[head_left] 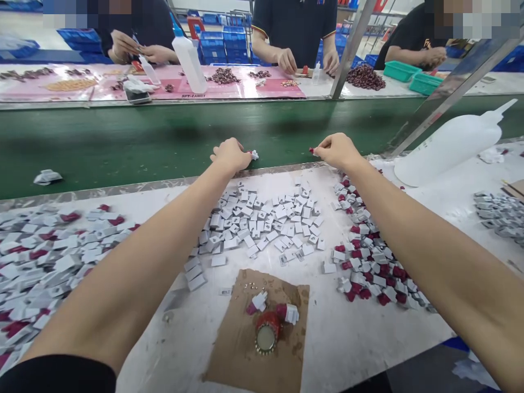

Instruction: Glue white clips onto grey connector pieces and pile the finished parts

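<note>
Both my arms reach forward over the table to the edge of the green belt. My left hand (pixel 231 154) is closed, with a small white and maroon plastic part (pixel 254 155) at its fingertips. In a pinch, my right hand (pixel 338 150) grips a small maroon part (pixel 311 150); its far end is hidden by the fingers. Below my hands lies a spread of loose white plastic pieces (pixel 262 218). On a piece of brown cardboard (pixel 233 349) sit a red bottle cap (pixel 267 334) and two white-and-maroon parts (pixel 287 313), with tiny shiny bits behind them.
Heaps of white-and-maroon parts lie left (pixel 65 262) and right (pixel 380 273). A large white squeeze bottle (pixel 448 147) leans at the right near a slanted metal post (pixel 450 84). Across the green belt (pixel 143 144), several people work at a pink-covered bench (pixel 164 90).
</note>
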Motion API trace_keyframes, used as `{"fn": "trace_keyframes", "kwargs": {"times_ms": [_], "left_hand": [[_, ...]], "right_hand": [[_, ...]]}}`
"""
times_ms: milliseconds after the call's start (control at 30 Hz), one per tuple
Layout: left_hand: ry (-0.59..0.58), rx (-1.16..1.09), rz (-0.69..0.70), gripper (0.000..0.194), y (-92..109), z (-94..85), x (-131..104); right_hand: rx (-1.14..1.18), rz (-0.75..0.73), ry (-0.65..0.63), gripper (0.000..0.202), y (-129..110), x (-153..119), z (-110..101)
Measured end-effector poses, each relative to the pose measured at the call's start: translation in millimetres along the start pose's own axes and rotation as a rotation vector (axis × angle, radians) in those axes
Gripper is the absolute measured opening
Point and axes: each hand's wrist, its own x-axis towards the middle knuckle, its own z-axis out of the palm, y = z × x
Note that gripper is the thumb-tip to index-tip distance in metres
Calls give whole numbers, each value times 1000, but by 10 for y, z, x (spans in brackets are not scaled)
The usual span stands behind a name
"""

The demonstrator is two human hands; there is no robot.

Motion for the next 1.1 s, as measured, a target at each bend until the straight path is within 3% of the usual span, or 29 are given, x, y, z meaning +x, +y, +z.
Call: {"fn": "trace_keyframes", "kwargs": {"times_ms": [100, 267, 333, 433, 533, 600, 700, 767, 900, 1100], "left_hand": [[-73, 151, 37, 44, 240, 74, -145], [-571, 280, 422, 42, 598, 389, -320], [-621, 278, 448, 31, 640, 478, -330], [-571, 234, 387, 18, 641, 486, -345], [-514, 111, 306, 23, 669, 359, -477], [-484, -183, 130, 25, 724, 244, -660], [-439, -670, -237, 15, 816, 90, -1021], [-428, -791, -373, 14, 852, 6, -1272], [-364, -799, -403, 15, 844, -169, -1742], [-198, -732, -352, 25, 767, -378, -2369]], "right_hand": [[187, -34, -40, 11, -10, -314, -71], [565, -43, -146, 23, 96, -1100, -231], [708, -2, -182, 28, 143, -1422, -282], [765, 71, -160, 39, 217, -1858, -322], [773, 159, -132, 47, 320, -2244, -323], [756, 195, -145, 47, 393, -2480, -311], [690, 146, -176, 33, 452, -2800, -277], [659, 76, -179, 23, 438, -2987, -242], [665, -20, -150, 11, 336, -3277, -141], [612, -112, -206, 15, 264, -3529, 39]]}}
